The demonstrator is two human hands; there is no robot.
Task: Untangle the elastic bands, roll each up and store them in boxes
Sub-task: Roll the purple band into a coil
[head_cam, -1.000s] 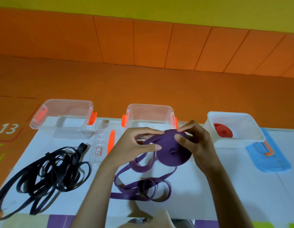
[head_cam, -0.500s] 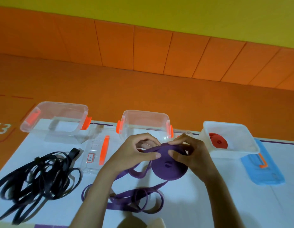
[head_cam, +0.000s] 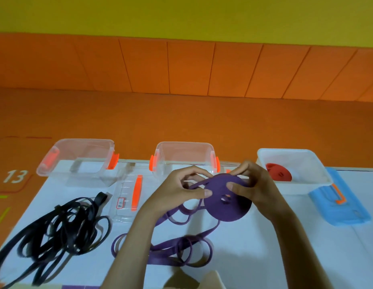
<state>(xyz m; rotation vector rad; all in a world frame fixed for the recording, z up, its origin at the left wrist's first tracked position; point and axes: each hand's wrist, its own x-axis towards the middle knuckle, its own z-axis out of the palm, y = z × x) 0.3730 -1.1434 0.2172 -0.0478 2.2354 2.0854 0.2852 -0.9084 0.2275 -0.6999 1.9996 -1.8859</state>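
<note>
Moved: since half a second ago the purple roll (head_cam: pixel 225 205) has edged rightward, toward the white box (head_cam: pixel 319 170); both my hands keep their hold.
Left hand (head_cam: pixel 179 192): thumb and fingers pinch the loose purple strand where it feeds onto the roll's top edge.
Right hand (head_cam: pixel 260 188): thumb presses the roll's face and the fingers curl behind its rim, gripping it.
Purple roll: held above the tabletop (head_cam: pixel 264 257), its face towards me, just in front of the middle clear box (head_cam: pixel 181 143).
Purple tail (head_cam: pixel 177 249): unrolled loops lie by the tabletop's near edge, between my forearms.
Black elastic band (head_cam: pixel 60 228): a tangled heap at the near left corner.
Boxes: the left clear box (head_cam: pixel 56 155), middle clear box and white box line the far edge; a red roll (head_cam: pixel 278 174) lies in the white one.
Lids: a clear lid (head_cam: pixel 127 197) lies in front of the gap between the clear boxes; a blue lid (head_cam: pixel 344 207) lies beside the white box, towards the right edge.
</note>
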